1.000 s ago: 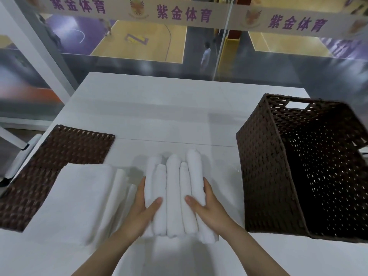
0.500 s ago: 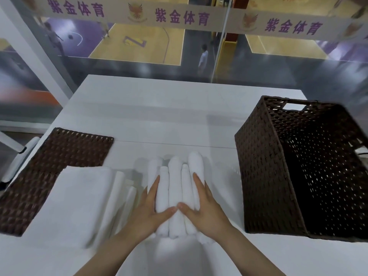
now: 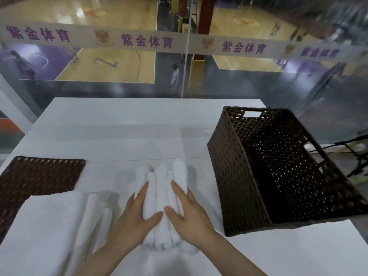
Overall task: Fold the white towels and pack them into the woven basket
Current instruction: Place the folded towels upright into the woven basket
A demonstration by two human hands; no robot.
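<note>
A bundle of several rolled white towels (image 3: 161,177) lies side by side on the white table (image 3: 129,128), in front of me at the centre. My left hand (image 3: 133,219) rests on the bundle's left side with its fingers straight. My right hand (image 3: 190,214) lies on the right side in the same way. Both thumbs reach across the top and nearly meet. The dark brown woven basket (image 3: 227,176) stands to the right of the bundle, tilted so that its open, empty inside shows.
A stack of flat white towels (image 3: 45,226) lies at the front left, partly on a flat brown woven lid (image 3: 39,176). Beyond the table's far edge is a glass wall over a sports court. A dark stand (image 3: 356,160) is at the right edge.
Both hands have slid forward along the rolled towels and closed in, so the thumbs now almost touch on top. The camera has tipped up slightly.
</note>
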